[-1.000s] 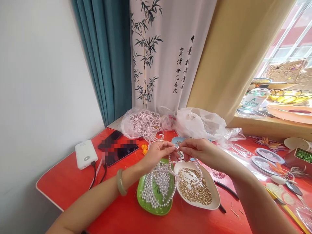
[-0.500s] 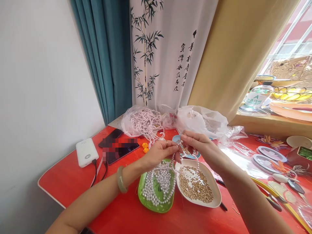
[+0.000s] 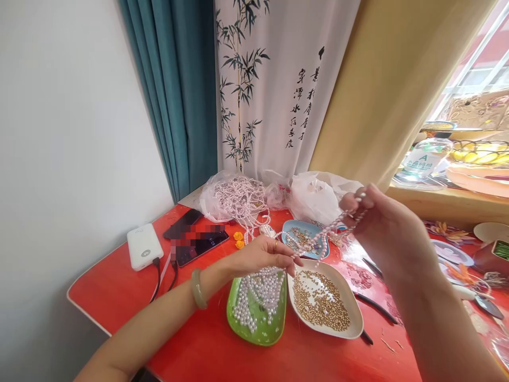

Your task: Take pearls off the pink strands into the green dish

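A pink bead strand hangs between left hand and right hand, fingers pinched on it, above the table's middle. Nearer the front edge, a green tray holds pearly beads, a white tray gold beads (a blue dish sits behind). Past the far right corner, a bottle label shows "A".

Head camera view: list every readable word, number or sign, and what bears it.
"穿潭水": printed curtain, left column; the remaining characters I cannot read surely.
"A": bottle label; characters beneath too blurred.
Phone: clock digits, too small to read surely.
Power bank: faint marks, unreadable.
White plastic bag: marks near its lower edge, unreadable.
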A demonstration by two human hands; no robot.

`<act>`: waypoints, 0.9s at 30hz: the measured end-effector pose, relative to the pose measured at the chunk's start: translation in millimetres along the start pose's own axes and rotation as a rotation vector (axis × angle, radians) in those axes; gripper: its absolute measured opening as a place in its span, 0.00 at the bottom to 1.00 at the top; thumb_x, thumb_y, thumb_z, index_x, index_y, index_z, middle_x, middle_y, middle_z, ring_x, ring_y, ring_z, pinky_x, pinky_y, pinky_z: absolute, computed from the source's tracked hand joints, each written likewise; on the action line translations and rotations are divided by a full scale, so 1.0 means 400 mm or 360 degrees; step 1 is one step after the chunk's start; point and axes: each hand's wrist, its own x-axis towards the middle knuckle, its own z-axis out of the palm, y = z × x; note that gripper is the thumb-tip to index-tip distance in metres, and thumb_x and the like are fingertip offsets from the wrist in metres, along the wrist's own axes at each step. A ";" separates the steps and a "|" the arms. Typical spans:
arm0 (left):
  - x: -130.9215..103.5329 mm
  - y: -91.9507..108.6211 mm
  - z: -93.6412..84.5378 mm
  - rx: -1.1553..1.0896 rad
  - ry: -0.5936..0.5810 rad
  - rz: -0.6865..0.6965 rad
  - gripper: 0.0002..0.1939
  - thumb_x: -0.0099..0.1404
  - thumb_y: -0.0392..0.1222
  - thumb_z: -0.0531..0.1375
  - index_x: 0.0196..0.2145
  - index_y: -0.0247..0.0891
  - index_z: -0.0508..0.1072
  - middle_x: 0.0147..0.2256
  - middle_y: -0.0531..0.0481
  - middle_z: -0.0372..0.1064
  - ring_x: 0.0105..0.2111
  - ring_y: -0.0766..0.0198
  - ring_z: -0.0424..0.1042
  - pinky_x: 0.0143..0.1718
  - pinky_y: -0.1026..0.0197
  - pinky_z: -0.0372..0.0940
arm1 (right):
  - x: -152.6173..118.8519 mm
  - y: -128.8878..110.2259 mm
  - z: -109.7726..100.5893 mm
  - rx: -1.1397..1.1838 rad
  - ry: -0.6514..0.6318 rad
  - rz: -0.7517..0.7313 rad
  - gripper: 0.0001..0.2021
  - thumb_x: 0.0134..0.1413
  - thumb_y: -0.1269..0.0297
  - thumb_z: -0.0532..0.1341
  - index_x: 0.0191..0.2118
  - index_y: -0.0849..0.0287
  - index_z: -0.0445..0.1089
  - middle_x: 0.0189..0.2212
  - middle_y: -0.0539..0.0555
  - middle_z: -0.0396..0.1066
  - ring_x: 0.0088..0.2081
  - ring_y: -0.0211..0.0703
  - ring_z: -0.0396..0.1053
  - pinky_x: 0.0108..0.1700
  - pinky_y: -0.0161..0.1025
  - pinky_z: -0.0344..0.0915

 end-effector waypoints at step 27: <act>0.000 -0.029 0.003 -0.0193 -0.0196 -0.0094 0.10 0.51 0.43 0.62 0.27 0.32 0.74 0.29 0.47 0.71 0.27 0.70 0.67 0.33 0.64 0.61 | 0.006 -0.064 -0.062 -0.0121 0.0142 -0.0296 0.15 0.51 0.65 0.51 0.17 0.57 0.48 0.20 0.44 0.35 0.20 0.34 0.29 0.26 0.42 0.27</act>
